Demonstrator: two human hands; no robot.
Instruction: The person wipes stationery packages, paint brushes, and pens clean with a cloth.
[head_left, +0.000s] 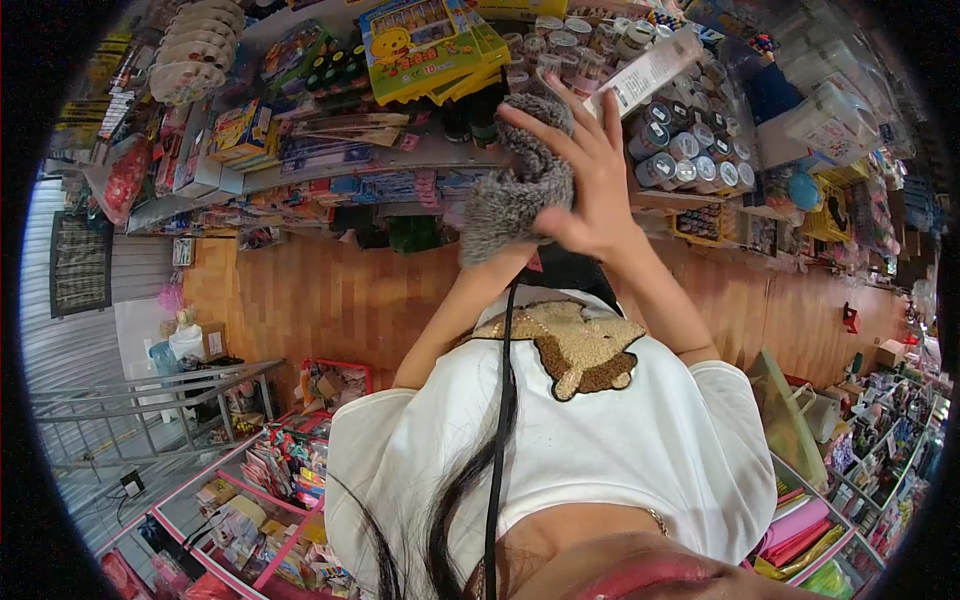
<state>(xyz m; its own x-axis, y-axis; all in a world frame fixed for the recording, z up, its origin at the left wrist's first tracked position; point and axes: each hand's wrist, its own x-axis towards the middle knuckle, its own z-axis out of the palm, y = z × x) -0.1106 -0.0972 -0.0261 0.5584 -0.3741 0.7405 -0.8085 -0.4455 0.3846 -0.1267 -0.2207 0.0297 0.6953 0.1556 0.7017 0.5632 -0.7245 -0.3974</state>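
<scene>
My left hand (515, 215) is covered by a grey fuzzy knitted piece (520, 185), which looks like a glove or mitten, so its fingers are hidden. Over the right side of this knit is my right hand (595, 180), with fingers stretched and spread. Its index finger lies across the upper part of the knit, and the thumb is by the lower part. Just beyond the right fingertips is a long white box (650, 72) with printed text. Yellow boxes (425, 45) with a cartoon figure are stacked ahead of my left hand.
A crowded display shelf (270, 178) runs ahead, with several clear-lidded jars (690, 150) at the right. Wooden floor (280, 290) shows below it. Metal railings (190, 390) stand at the left. Pink-edged bins (250, 500) with packaged goods sit low on the left.
</scene>
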